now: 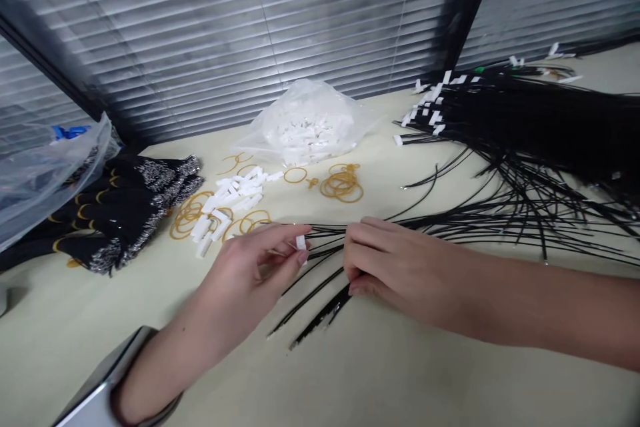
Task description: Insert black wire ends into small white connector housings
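Note:
Between thumb and forefinger, my left hand pinches a small white connector housing. To its right, my right hand is closed around several thin black wires. Their metal-tipped ends fan out towards the lower left, and other strands lie beneath the fingers. Whether a wire sits in the pinched housing, I cannot tell. Behind my left hand lies a loose heap of white housings, mixed with yellow rubber bands.
A clear plastic bag of white pieces stands by the window blinds. At right lies a large bundle of black wires with white connectors. Banded black wire bundles lie at left, partly under plastic film.

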### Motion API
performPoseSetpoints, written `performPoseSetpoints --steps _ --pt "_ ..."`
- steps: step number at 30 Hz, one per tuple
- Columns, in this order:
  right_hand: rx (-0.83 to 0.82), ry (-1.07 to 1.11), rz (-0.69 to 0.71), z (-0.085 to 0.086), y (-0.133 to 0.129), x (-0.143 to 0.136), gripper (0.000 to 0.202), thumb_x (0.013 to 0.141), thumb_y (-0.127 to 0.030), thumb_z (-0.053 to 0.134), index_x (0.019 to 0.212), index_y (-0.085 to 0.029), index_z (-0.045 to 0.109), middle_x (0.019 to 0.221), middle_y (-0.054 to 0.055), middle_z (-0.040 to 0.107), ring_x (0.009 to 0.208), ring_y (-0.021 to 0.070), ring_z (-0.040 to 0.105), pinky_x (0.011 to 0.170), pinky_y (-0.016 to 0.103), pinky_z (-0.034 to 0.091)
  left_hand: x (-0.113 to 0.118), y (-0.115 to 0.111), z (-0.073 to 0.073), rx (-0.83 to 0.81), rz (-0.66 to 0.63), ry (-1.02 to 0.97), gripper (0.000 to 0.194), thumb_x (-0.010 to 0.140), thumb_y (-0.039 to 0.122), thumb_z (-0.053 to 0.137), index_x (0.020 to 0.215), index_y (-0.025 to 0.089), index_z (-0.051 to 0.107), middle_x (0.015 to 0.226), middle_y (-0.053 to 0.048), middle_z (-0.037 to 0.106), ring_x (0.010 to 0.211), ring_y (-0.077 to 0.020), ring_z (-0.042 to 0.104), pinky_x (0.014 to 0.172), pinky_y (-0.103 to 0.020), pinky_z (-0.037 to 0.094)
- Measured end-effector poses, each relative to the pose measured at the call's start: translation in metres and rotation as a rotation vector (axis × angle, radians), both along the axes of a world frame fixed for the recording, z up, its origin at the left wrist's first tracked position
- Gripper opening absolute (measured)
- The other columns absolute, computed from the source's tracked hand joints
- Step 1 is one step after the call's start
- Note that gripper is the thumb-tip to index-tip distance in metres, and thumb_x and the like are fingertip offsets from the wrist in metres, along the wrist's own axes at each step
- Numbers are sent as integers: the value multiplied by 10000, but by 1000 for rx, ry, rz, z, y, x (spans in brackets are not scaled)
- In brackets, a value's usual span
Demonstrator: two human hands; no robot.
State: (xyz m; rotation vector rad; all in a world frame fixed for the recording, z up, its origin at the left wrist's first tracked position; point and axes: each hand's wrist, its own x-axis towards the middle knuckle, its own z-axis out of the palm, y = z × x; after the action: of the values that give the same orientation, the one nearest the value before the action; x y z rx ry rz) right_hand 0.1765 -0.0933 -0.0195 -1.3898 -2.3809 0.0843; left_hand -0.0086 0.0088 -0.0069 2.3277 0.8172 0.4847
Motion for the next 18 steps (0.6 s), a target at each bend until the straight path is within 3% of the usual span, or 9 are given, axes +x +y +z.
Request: performPoseSetpoints --steps 5,11,18 --pt "103 -260 63 2 -3 4 246 899 -78 276 791 -132 491 808 69 463 761 176 399 670 295 351 0 -1 -1 -20 -10 -13 235 806 206 536 1023 246 616 810 10 684 706 -122 628 639 -224 492" --pt "97 -146 111 -2 0 2 211 938 -199 342 835 -155 522 808 28 475 759 147 401 710 282 336 0 -3 -1 -138 7 -100 324 786 198 542 1104 261 544 742 40 673 676 -85 632 627 -155 493" --pt "78 -184 72 1 -2 -1 172 860 -49 355 799 -123 496 825 66 476 756 162 395 703 288 344 0 -5 -1 -90 29 -104 268 769 204 563 1015 304 602 774 48 704 705 -94 645 599 -142 496"
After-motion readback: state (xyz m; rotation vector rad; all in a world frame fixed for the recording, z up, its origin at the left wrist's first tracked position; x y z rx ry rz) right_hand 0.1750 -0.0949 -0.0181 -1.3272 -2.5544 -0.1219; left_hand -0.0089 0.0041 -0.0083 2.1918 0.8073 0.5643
